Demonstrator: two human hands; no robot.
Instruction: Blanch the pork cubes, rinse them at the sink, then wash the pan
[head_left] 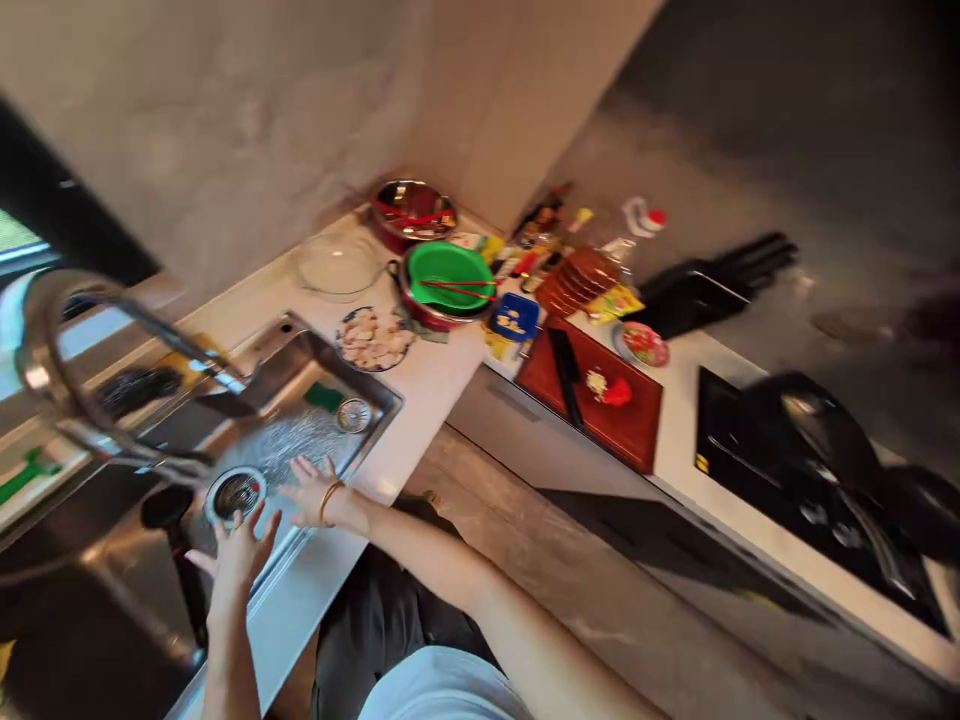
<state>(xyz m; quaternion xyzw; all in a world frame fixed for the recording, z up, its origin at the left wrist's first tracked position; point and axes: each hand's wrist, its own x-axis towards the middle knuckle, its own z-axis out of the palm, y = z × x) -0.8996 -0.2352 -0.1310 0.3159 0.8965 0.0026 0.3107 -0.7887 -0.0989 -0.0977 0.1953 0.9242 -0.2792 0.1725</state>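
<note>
The white counter [450, 385] carries a stainless-steel sink [300, 378], an arched metal faucet [37, 375] along its left. Just beside the sink stands a plate [375, 369] of pale chopped pieces [375, 337]. Over the wet basin, the right hand [319, 495] and left hand [238, 548] have their fingers spread, the left nearest the round drain [237, 493]. Near the far corner lie a metal strainer [354, 415] and a green scouring pad [323, 397].

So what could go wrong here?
The bracelet on the right hand is close to the water, so it might get wet. Splashes from the sink might reach the pale food pieces beside it. The black knife lies with its handle toward the front edge of the cutting board, so a bump could knock it down.
</note>
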